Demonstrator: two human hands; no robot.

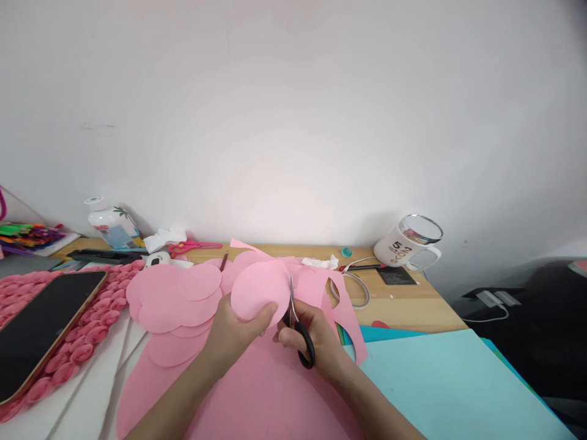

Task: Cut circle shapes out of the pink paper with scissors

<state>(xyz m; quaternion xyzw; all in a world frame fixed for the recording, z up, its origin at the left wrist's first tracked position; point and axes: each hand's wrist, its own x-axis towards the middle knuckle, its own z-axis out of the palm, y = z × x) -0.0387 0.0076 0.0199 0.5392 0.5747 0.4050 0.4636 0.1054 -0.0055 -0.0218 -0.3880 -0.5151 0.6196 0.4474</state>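
Observation:
My left hand (236, 330) pinches a pink paper circle (257, 288) by its lower edge and holds it upright above the table. My right hand (316, 333) grips black-handled scissors (300, 333), whose blades point up along the circle's right edge. Under both hands lies a large pink paper sheet (270, 397) with round holes cut in its right side. To the left of my hands is a pile of several cut pink circles (177, 299).
A light blue sheet (440, 385) covers the table at right. A white mug (406, 244), a white cable (360, 287) and a black card stand at the back right. A phone (41, 327) rests on pink paper rosettes (98, 333) at left. Pink scissors (192, 246), a white bottle (112, 226) and markers sit by the wall.

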